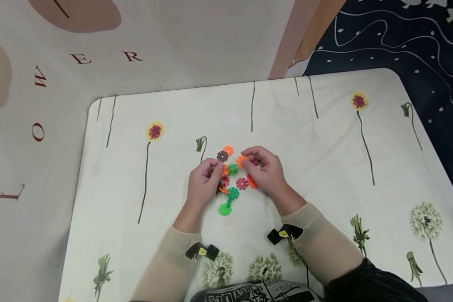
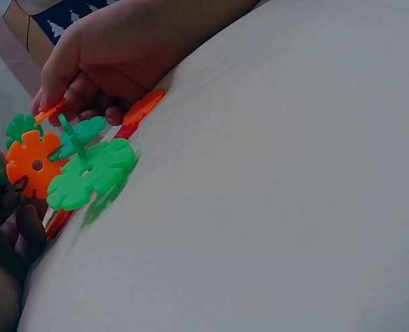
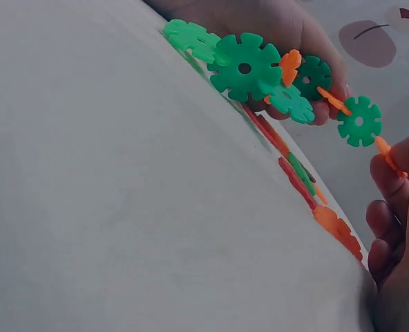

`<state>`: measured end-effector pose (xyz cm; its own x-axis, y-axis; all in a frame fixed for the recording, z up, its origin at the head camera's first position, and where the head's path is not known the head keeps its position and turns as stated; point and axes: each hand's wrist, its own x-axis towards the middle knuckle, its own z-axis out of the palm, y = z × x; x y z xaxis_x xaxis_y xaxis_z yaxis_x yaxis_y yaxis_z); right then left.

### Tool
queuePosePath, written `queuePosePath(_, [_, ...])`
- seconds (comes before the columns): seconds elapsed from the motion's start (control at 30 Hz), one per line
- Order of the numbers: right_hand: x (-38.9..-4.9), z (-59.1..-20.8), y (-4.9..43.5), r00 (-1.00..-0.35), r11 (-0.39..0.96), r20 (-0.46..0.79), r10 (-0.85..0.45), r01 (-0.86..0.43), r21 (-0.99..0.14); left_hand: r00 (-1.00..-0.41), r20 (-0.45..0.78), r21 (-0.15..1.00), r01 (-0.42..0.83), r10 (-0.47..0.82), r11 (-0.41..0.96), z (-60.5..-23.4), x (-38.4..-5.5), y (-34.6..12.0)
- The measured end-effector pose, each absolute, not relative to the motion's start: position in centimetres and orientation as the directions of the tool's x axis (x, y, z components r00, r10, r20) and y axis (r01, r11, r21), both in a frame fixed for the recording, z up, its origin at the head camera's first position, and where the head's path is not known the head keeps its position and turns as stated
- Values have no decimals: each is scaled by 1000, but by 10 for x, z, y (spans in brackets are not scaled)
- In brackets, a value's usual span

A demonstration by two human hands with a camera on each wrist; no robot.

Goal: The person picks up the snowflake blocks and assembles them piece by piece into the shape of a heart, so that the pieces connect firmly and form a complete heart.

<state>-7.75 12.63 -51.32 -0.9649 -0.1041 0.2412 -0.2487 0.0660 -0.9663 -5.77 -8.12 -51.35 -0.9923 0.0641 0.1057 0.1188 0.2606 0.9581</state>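
In the head view my left hand (image 1: 204, 182) grips a cluster of slotted plastic snowflake discs near the table's middle. A light green disc (image 1: 225, 209) and a darker green disc (image 1: 233, 193) stick out from its near side. My right hand (image 1: 267, 171) pinches an orange disc (image 1: 242, 161) between thumb and fingers. The right wrist view shows that orange disc (image 3: 391, 158) meeting a green disc (image 3: 360, 121), which links by another orange disc (image 3: 334, 100) to the cluster. Part of the cluster is hidden behind my left fingers (image 2: 30, 225).
Loose discs lie around the hands: an orange one (image 1: 228, 149), a dark one (image 1: 222, 156), a pink one (image 1: 242, 183) and others partly under the right hand. The table (image 1: 309, 138) has a white flower-print cover. A wall (image 1: 196, 46) borders its far side.
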Motion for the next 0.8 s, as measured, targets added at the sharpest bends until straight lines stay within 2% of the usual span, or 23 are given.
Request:
queuePosePath(0.47, [-79,-515,127,-956,71,247,-157,-260,-963,-993,104,968,114,55,223,-511,-58,-81])
queuePosePath(0.8, [-77,-513,129,-960,56,210,-186,-224,-973,-996,74,983,81,51,162,-512,-57,-83])
